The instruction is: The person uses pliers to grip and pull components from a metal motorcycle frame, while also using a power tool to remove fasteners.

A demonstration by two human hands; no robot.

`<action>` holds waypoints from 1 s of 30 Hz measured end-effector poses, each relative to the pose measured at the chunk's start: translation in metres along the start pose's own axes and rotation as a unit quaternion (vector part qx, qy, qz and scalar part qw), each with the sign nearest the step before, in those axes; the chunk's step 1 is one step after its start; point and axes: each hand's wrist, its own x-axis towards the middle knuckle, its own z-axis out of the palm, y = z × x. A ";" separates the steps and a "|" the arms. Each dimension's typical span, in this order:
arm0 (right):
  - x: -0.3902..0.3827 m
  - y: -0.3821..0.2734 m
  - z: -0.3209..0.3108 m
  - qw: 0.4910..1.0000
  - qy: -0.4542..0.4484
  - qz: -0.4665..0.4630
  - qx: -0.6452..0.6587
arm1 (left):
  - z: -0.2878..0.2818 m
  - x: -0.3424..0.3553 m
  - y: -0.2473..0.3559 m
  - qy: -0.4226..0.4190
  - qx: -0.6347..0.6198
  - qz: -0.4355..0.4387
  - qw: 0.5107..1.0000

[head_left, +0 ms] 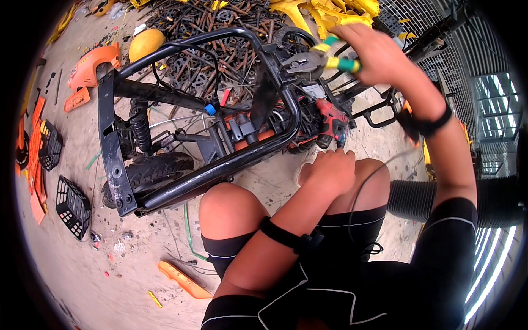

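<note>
My right hand (pixel 374 52) is raised at the upper right, closed on the green and yellow handles of pliers (pixel 303 66). The handles are spread apart, and the metal jaws point left over the black tubular vehicle frame (pixel 212 170). Below, my left hand (pixel 335 168) is closed above my knee, its fingertips hidden beneath the knuckles. Whatever it grips is not visible. Just beyond those knuckles rests a red and black power tool (pixel 333 118), seemingly a cordless driver, among the frame's parts.
A tire (pixel 165 168) and a coil-spring shock (pixel 141 126) sit at the frame's left end. Behind lies a heap of rusty metal parts (pixel 192 66), with yellow panels (pixel 324 14) beyond. Orange panels (pixel 91 74) and a black plastic basket (pixel 73 206) lie to the left.
</note>
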 end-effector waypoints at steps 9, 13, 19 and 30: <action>0.119 0.005 0.004 0.965 0.032 -0.261 0.020 | -0.013 0.001 0.002 -0.020 0.007 -0.027 0.999; 0.048 0.009 0.024 0.997 -0.016 -0.075 0.015 | -0.006 0.000 0.001 0.008 0.001 0.001 1.000; -0.058 -0.106 -0.024 0.946 -0.140 0.251 0.153 | -0.013 -0.006 0.004 0.001 0.004 -0.015 1.000; 0.044 0.002 0.017 0.999 -0.012 -0.044 -0.019 | 0.004 0.005 -0.001 -0.003 0.007 -0.004 1.000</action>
